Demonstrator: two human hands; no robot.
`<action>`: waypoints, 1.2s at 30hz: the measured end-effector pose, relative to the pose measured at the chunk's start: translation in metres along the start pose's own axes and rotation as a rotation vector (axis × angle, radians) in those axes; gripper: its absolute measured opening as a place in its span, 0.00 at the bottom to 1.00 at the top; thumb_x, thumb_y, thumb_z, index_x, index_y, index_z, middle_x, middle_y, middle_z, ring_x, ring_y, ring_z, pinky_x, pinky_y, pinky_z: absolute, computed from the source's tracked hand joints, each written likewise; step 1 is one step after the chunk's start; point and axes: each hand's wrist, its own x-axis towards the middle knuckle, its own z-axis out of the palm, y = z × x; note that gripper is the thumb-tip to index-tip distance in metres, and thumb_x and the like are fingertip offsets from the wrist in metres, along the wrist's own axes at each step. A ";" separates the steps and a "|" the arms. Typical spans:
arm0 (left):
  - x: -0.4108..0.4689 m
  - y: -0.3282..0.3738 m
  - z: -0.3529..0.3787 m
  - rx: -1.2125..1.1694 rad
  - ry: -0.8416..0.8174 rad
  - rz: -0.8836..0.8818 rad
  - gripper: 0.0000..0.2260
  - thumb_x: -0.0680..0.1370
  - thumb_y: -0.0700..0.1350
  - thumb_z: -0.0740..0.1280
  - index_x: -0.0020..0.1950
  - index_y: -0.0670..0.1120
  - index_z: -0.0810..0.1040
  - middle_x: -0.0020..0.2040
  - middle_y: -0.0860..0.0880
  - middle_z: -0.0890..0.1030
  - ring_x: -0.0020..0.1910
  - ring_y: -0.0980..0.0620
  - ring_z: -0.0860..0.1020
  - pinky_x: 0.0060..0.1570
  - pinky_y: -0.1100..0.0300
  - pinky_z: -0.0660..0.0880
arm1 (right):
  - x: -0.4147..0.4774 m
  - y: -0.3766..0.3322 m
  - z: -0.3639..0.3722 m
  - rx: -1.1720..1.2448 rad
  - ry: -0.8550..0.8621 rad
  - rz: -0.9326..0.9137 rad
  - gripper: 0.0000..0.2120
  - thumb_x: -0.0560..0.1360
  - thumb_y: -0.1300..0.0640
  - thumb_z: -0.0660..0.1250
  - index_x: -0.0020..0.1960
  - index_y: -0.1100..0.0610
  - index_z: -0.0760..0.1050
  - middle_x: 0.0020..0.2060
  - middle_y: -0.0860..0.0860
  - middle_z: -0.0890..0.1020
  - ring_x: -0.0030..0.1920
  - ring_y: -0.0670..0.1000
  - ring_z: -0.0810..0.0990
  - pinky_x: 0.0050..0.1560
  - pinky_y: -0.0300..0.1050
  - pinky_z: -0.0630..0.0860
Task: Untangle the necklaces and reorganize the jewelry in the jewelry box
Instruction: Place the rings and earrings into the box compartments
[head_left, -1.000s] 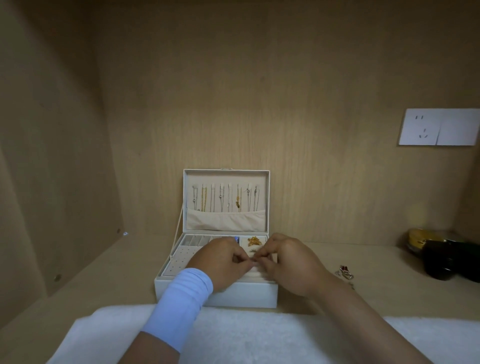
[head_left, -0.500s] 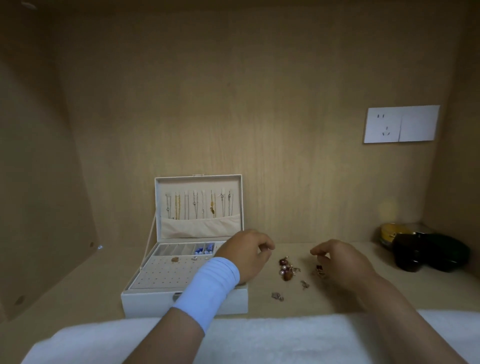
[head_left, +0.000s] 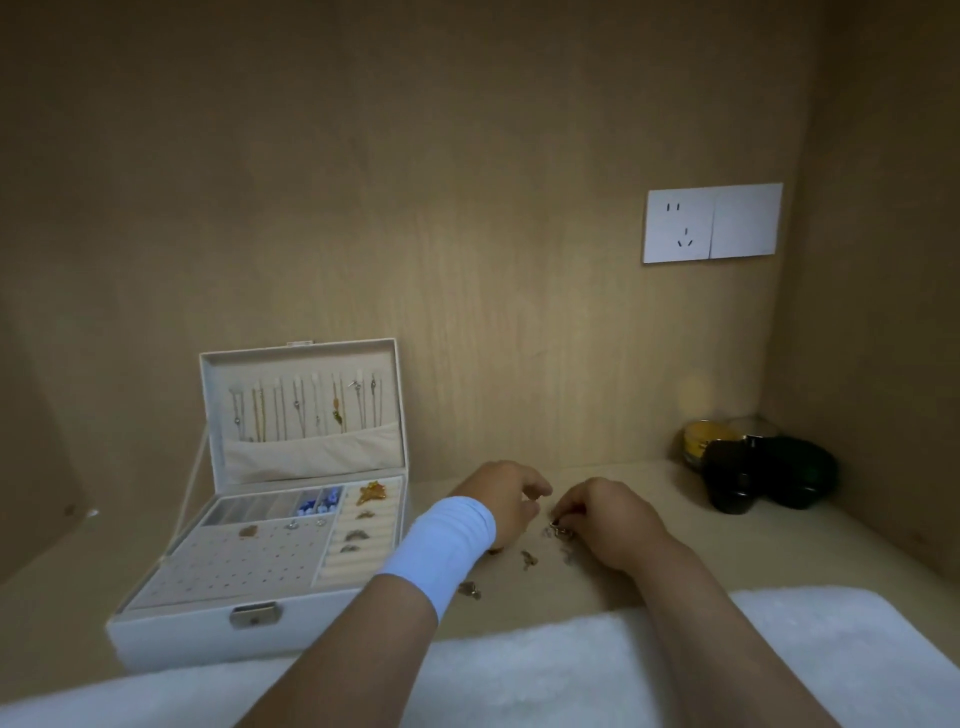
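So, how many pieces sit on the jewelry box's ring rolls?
4: a gold leaf-shaped piece at the back, then three small pieces lined toward the front. None seems hidden.

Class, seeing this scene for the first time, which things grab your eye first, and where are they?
The open white jewelry box sits at the left, necklaces hanging in a row inside its raised lid. At centre, the left hand and right hand are close together among loose trinkets on the shelf, the right pinching a small metal piece.
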 end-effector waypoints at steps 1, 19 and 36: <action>0.001 0.001 0.002 -0.013 -0.007 -0.011 0.13 0.79 0.44 0.65 0.62 0.54 0.79 0.62 0.53 0.79 0.57 0.52 0.78 0.61 0.61 0.71 | 0.000 0.000 0.000 0.006 0.011 0.009 0.08 0.76 0.53 0.67 0.50 0.44 0.84 0.50 0.43 0.84 0.52 0.47 0.81 0.51 0.42 0.76; 0.006 0.006 0.022 -0.328 0.021 -0.058 0.07 0.72 0.48 0.72 0.49 0.53 0.83 0.38 0.57 0.82 0.41 0.59 0.79 0.49 0.64 0.73 | 0.000 -0.001 -0.002 0.676 0.133 0.039 0.08 0.77 0.63 0.68 0.41 0.60 0.83 0.35 0.51 0.86 0.36 0.45 0.82 0.45 0.42 0.79; -0.005 -0.012 0.001 -0.230 0.052 0.020 0.05 0.77 0.48 0.69 0.51 0.53 0.84 0.49 0.57 0.81 0.32 0.62 0.76 0.44 0.64 0.72 | -0.008 0.001 -0.010 0.093 -0.080 0.071 0.07 0.69 0.47 0.75 0.45 0.46 0.86 0.40 0.42 0.85 0.45 0.43 0.82 0.50 0.42 0.79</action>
